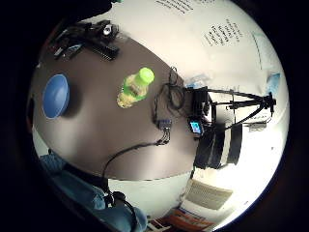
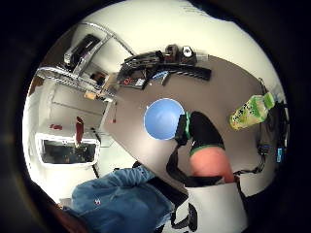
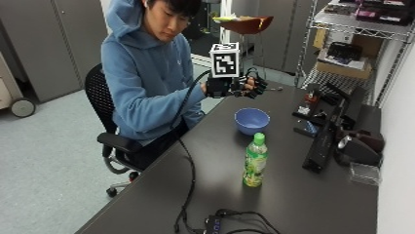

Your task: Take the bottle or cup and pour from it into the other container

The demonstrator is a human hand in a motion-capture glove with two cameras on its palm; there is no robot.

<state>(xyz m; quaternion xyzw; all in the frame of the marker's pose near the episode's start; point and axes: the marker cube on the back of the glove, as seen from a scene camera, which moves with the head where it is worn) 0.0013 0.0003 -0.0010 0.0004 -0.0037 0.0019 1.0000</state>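
Right hand (image 3: 236,87) hovers above table (image 3: 292,195), fingers relaxed, holding nothing; capped bottle (image 3: 254,161) could topple toward bowl (image 3: 252,120) if grabbed high.

Bare table (image 3: 214,161) lies between bowl (image 3: 252,120) and bottle (image 3: 254,160); black equipment (image 3: 321,141) crowds the bottle's far side.

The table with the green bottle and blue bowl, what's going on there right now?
A person in a blue hoodie sits at the dark table with the gloved right hand raised above the table, holding nothing. The green-capped bottle stands upright and untouched, capped, apart from the blue bowl behind it. Nothing has been picked up or poured yet. From the palm views, the hand is well above both. Electronics and cables lie along the table's edges.
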